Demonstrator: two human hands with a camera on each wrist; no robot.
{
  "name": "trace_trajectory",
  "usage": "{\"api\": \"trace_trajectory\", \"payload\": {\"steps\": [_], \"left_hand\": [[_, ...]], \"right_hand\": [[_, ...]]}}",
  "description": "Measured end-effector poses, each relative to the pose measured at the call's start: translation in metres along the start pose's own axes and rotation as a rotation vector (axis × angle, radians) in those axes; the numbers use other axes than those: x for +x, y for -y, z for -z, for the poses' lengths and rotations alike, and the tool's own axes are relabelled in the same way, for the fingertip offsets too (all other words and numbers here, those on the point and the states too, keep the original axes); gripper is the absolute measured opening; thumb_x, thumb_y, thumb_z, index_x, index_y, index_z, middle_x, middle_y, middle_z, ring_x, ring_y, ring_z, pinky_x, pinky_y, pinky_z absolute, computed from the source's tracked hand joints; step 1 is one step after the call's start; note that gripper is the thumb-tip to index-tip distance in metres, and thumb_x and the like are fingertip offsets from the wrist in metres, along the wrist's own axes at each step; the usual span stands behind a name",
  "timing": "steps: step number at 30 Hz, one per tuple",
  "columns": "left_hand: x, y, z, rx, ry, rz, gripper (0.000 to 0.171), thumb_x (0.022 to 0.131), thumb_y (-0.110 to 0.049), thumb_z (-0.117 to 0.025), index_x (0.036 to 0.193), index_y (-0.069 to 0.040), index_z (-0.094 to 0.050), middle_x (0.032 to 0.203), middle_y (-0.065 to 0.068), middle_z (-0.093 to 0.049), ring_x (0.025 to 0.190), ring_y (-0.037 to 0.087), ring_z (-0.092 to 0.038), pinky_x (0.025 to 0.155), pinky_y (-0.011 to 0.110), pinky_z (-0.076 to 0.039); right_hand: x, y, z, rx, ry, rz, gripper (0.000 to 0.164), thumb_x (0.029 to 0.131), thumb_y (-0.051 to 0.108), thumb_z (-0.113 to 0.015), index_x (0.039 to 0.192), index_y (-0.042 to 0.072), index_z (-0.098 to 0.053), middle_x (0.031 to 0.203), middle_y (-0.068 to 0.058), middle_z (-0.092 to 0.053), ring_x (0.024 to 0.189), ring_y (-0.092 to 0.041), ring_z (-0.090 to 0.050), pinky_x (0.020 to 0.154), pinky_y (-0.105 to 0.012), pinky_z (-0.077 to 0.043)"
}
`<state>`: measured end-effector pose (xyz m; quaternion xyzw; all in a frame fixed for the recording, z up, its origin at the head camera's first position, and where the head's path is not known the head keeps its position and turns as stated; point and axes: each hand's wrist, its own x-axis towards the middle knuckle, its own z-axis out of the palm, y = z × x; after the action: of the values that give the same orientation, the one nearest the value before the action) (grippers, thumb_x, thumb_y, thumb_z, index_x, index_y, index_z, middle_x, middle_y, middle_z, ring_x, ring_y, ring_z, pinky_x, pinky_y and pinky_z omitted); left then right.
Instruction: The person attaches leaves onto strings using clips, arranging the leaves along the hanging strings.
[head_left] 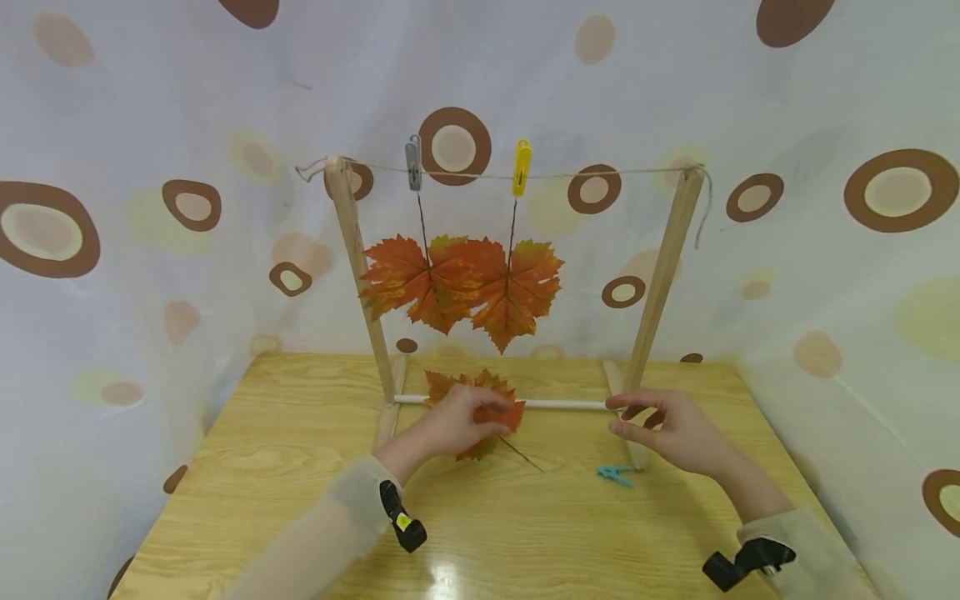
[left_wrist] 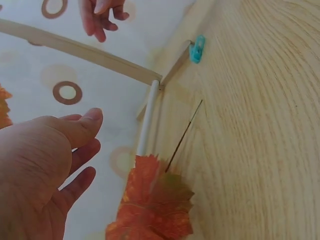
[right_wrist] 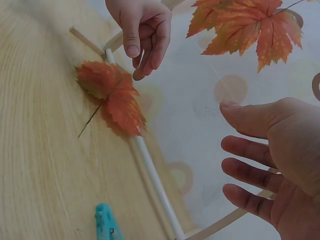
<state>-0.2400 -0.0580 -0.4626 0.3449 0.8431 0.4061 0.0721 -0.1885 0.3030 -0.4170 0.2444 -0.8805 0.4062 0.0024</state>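
Observation:
An orange-red artificial maple leaf (head_left: 512,414) with a thin dark stem lies over the white rod (head_left: 566,405) at the base of a wooden frame. My left hand (head_left: 461,419) hovers above this leaf, fingers relaxed, holding nothing; the left wrist view shows a gap between the hand and the leaf (left_wrist: 152,205). Over the frame's right foot my right hand (head_left: 678,429) is held with fingers loosely bent and apart, nothing between them. A blue clothespin (head_left: 615,475) lies on the table below it. Two similar leaves (head_left: 405,279) hang from the string by a grey clothespin (head_left: 413,164) and a yellow clothespin (head_left: 522,168).
The string (head_left: 600,173) runs between two wooden posts (head_left: 663,275), its loose ends dangling at both sides. A wood-grain table (head_left: 300,467) carries the frame. Behind it hangs a white backdrop (head_left: 825,100) printed with brown spots.

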Motion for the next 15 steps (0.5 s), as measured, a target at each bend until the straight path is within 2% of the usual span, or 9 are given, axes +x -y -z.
{"api": "trace_trajectory", "payload": {"steps": [7,13,15], "left_hand": [[0.0,0.015,-0.014,-0.011,0.0,0.033,0.03,0.097,-0.013,-0.08,0.127,-0.007,-0.077,0.118,0.002,-0.077,0.112,0.017,-0.07,0.095,0.032,-0.056],[0.004,0.027,-0.03,-0.127,0.014,0.042,0.03,0.095,-0.007,-0.082,0.123,-0.002,-0.078,0.116,0.01,-0.077,0.108,0.026,-0.073,0.084,0.027,-0.057],[0.006,0.029,-0.034,-0.138,0.018,0.046,0.03,0.094,-0.007,-0.082,0.124,-0.003,-0.078,0.117,0.008,-0.078,0.109,0.027,-0.072,0.082,0.026,-0.057]], "right_hand": [[-0.011,-0.013,-0.013,0.064,0.038,-0.048,0.031,0.1,0.019,-0.077,0.13,0.011,-0.076,0.128,-0.007,-0.073,0.105,-0.023,-0.069,0.076,-0.034,-0.058],[-0.019,-0.026,-0.02,0.075,0.08,-0.077,0.033,0.101,0.02,-0.076,0.131,0.006,-0.074,0.13,-0.013,-0.071,0.106,-0.03,-0.067,0.077,-0.034,-0.058],[-0.021,-0.03,-0.022,0.064,0.091,-0.077,0.032,0.101,0.019,-0.075,0.131,0.005,-0.074,0.129,-0.015,-0.071,0.106,-0.032,-0.066,0.077,-0.033,-0.057]]}}
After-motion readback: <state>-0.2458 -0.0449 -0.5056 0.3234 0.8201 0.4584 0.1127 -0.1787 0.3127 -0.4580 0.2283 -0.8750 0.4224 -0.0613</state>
